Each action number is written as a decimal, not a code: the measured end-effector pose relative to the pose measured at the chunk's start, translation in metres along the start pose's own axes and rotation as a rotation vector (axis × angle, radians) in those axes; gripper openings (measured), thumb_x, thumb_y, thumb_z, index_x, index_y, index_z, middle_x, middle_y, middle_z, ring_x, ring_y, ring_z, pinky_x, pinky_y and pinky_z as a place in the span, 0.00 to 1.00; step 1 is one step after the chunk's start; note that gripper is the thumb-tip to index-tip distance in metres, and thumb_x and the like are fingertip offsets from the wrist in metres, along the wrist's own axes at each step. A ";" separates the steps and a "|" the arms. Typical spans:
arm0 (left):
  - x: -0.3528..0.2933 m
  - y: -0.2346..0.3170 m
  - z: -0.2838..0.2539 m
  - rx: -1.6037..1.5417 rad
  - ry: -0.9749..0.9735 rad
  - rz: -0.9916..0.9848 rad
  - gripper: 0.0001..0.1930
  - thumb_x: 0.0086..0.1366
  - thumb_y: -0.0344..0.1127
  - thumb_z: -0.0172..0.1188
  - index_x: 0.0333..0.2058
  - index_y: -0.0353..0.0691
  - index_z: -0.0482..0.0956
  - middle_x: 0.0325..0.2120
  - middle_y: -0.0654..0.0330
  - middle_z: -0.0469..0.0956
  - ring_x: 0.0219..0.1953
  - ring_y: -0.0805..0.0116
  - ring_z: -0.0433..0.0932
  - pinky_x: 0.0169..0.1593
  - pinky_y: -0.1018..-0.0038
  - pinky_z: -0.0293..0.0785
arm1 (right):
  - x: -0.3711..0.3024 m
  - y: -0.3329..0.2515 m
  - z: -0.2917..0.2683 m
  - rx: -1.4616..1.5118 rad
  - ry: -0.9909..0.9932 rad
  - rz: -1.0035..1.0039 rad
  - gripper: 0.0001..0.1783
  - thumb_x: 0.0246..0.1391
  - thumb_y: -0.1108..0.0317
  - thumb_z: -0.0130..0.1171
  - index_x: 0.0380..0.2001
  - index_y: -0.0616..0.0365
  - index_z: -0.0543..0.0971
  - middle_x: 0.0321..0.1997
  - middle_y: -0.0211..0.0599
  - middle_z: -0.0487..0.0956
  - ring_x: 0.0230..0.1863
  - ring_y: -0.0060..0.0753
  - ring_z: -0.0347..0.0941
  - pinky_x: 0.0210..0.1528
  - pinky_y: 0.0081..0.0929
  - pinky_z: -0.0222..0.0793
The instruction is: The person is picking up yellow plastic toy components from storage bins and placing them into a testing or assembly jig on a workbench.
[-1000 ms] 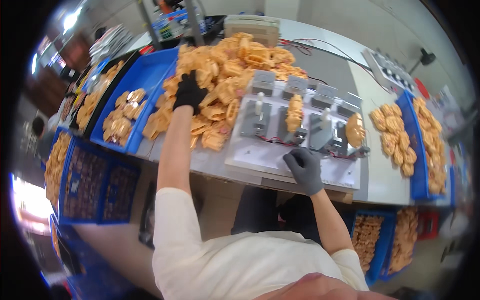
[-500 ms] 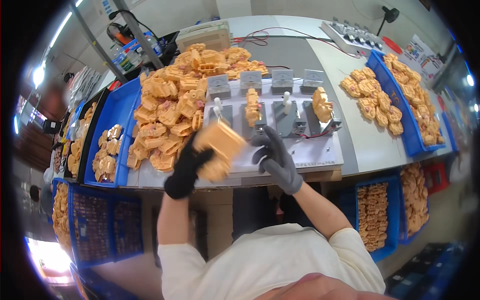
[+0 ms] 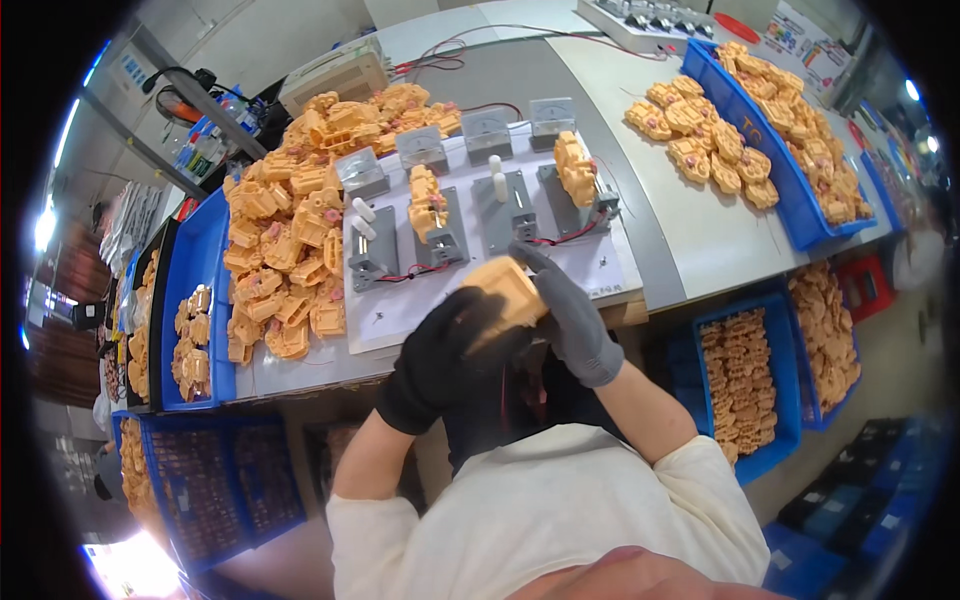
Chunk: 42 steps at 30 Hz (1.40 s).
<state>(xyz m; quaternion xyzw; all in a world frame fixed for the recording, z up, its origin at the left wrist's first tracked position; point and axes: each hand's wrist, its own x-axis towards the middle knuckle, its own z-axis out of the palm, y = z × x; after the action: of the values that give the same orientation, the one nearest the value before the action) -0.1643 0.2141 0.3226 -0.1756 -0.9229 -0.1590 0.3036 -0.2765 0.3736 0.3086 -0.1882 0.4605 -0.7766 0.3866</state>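
In front of the test board, both my hands hold an orange-yellow plastic housing [image 3: 508, 290] with a boxy shape, slightly blurred. My left hand [image 3: 436, 350], in a black glove, grips it from the left and below. From the other side, the grey-gloved fingers of my right hand [image 3: 575, 320] close against its right edge. On the white board [image 3: 400, 327] stand several grey clamp fixtures, each with a clear-fronted meter behind it. One housing [image 3: 426, 205] sits in the second fixture from the left, another housing [image 3: 574, 168] in the rightmost. The other fixtures show only white-tipped levers [image 3: 363, 219].
A large heap of housings [image 3: 285, 235] covers the table left of the board. Blue bins [image 3: 200, 240] flank both sides. A smaller group of housings [image 3: 705, 135] lies right, beside a full blue bin [image 3: 775, 170]. More filled bins [image 3: 735, 385] stand below table level.
The view has shifted, so the board appears further left. The housing has come closer to my body, and my right hand, apart from it before, now meets it.
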 end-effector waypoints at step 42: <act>0.068 -0.002 0.158 -0.869 0.271 -0.384 0.26 0.44 0.34 0.68 0.42 0.37 0.68 0.42 0.56 0.68 0.43 0.63 0.72 0.47 0.70 0.70 | 0.023 0.023 -0.151 -1.068 0.310 -0.679 0.13 0.35 0.68 0.66 0.29 0.59 0.80 0.37 0.38 0.74 0.40 0.39 0.71 0.42 0.32 0.68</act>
<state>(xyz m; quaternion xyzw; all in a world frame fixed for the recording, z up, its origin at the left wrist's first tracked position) -0.2955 0.2912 0.2434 -0.0906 -0.7391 -0.6037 0.2848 -0.3793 0.4355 0.2113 -0.3754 0.7486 -0.5377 -0.0978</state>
